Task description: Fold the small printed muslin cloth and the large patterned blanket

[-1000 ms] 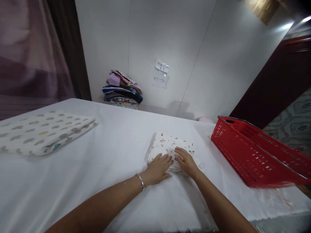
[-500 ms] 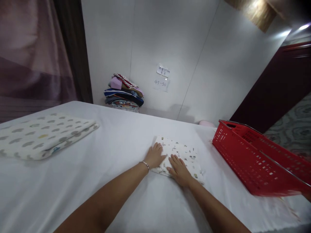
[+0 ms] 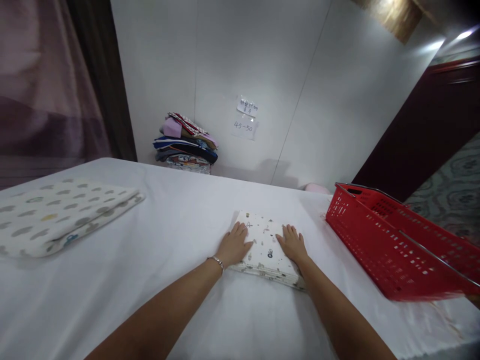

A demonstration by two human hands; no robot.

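In front of me a white cloth [image 3: 267, 250] with a small printed pattern lies folded into a thick, squarish pad of several layers. My left hand [image 3: 233, 245] rests flat on its left edge, fingers spread, with a bracelet on the wrist. On the pad's right side lies my right hand [image 3: 293, 243], also flat with its fingers apart. Neither hand grips anything. Under the hands, parts of the pad's side edges are hidden.
A larger folded cloth [image 3: 71, 210] with grey cloud shapes lies at the left on the white-covered table [image 3: 168, 225]. At the right stands a red perforated basket [image 3: 390, 250] with metal handles. Behind the table, folded fabrics [image 3: 187, 142] are stacked against the wall.
My right hand has moved from the middle of the cloth to its right side. The cloth's top now lies flat and squared. My left hand stays at the left edge.
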